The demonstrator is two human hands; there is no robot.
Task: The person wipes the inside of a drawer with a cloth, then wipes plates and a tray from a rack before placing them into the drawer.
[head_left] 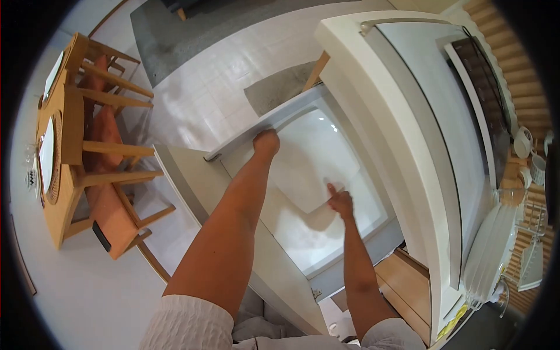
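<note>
- Pale floor (pixel 198 76) with grey rugs (pixel 175 38) spans the top of the frame; at left, a light wooden table (pixel 56 219) stands beside chairs with orange seats (pixel 108 219).
- Along the right of the frame, a cream, curved-edged surface (pixel 350 49) runs past white cups (pixel 523 142) and a row of upright white dishes (pixel 493 251).
- Near the centre, a white drawer with grey metal sides (pixel 236 140) is open, and a glossy, pale square piece with rounded corners (pixel 315 151) lies within its outline, between the hands.
- Left hand (pixel 266 143): at the upper left of that piece, beside the drawer's rim, its fingers curled inward; whether they clamp the piece, the rim or nothing, I cannot tell.
- Right hand (pixel 341 203): near the piece's lower corner, its fingers partly apart and slightly blurred; contact is unclear.
- Slick faces could slide from a one-sided hold, I judge, dropping a corner onto the drawer floor and chipping it.
- Tilting it too close to the rim could knock an edge or pinch the left fingers; leaning on the open drawer could strain its runners.
</note>
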